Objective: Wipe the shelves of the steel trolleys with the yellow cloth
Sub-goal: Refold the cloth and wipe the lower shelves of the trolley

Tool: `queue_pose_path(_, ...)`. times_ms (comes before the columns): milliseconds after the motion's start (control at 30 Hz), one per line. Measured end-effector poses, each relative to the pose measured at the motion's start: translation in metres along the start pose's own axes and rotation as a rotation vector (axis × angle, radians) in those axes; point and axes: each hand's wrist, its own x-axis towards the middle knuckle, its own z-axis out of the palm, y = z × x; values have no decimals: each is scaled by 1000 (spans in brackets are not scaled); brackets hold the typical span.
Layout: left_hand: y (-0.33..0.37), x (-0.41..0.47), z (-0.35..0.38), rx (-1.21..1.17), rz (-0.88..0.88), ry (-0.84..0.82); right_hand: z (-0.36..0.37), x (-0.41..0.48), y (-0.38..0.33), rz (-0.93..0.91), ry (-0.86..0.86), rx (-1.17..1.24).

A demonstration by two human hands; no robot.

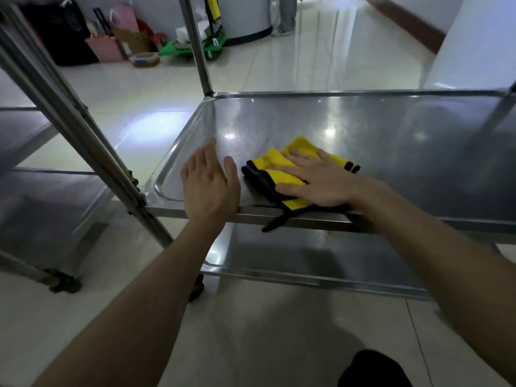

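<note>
Flat right hand (pixel 321 185) atop yellow cloth (pixel 282 169)

Hmm, first word must be an adverb.

Squarely atop yellow cloth (pixel 282 169), flat right hand (pixel 321 185)

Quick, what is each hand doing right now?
Left hand: open, flat on the steel shelf, holding nothing.
Right hand: open, pressing flat on the yellow cloth.

Dim, bluish light; glare spots on the steel shelf (pixel 349 129), soft blur, wide-angle bending at edges.
</note>
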Motion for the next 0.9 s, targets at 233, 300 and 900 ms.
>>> queue_pose_path(233, 3, -3, 0, -225, -7, 44, 23, -39, -47, 138, 76, -4)
queue_pose_path(300, -1, -10, -11, -374, 24, 44, 24, -36, -52, 149, 100, -5)
queue_pose_path(900, -157, -4, -61, -585, -45, 131, 24, 126, -140, 386, 38, -34)
